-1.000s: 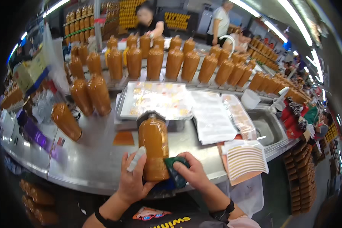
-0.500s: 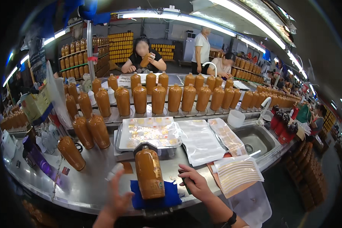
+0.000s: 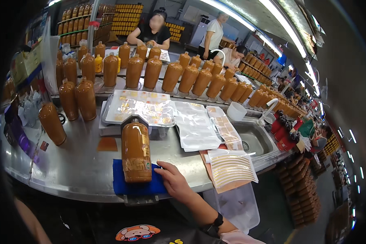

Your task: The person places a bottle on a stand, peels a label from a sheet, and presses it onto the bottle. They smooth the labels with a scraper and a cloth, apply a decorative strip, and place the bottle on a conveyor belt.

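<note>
A brown glazed bottle [image 3: 136, 152] with a gold label mark lies tilted in front of me. Its neck end rests in a dark angular holder [image 3: 134, 119], its base on a blue cloth [image 3: 120, 185] at the bench's front edge. Just right of the bottle's base, my right hand [image 3: 174, 179] is at the cloth, its fingers partly curled. Whatever sits under those fingers is hidden. Of my left arm only a forearm [image 3: 30, 221] shows at the lower left; the hand itself is out of the picture. Left of the bottle lies a small orange-brown sheet [image 3: 107, 144].
Behind the holder is a tray of shiny gold and red stickers [image 3: 140, 107]. White sheets [image 3: 195, 126], gold-striped strips [image 3: 232, 171] and a sink [image 3: 252, 138] lie to the right. Brown bottles [image 3: 53, 124] stand left and in rows behind. A person [image 3: 156, 32] sits across the bench.
My left hand has drawn back from beside the bottle and left the picture. My right hand has come closer to the bottle's base. The view has shifted and tilted.
</note>
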A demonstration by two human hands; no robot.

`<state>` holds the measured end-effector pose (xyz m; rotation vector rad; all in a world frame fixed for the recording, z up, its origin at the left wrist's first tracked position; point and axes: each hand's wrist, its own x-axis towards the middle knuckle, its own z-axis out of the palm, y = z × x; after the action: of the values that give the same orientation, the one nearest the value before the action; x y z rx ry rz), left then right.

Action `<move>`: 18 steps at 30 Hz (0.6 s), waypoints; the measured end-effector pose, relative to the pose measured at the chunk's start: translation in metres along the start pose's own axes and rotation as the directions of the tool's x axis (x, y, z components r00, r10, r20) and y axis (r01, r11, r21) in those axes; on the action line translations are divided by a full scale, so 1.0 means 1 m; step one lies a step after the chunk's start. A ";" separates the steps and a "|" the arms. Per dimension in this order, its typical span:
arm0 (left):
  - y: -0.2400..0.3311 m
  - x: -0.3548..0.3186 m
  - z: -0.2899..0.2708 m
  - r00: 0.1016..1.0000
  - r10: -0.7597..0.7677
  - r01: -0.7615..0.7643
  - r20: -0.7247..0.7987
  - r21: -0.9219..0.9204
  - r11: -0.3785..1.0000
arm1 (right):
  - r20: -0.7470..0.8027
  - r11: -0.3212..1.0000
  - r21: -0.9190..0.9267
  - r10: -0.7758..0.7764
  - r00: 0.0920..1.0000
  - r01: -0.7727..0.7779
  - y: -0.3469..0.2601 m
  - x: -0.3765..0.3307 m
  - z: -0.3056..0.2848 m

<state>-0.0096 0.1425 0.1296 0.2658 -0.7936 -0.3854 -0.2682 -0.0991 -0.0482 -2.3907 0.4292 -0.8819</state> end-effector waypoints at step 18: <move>0.000 0.013 0.012 0.969 0.045 -0.071 0.242 0.100 0.992 | -0.006 0.999 -0.033 -0.010 1.000 0.010 0.002 -0.002 -0.005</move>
<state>-0.0102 0.1356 0.1454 0.2997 -1.0593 -0.3233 -0.2733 -0.1016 -0.0474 -2.4228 0.4378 -0.8929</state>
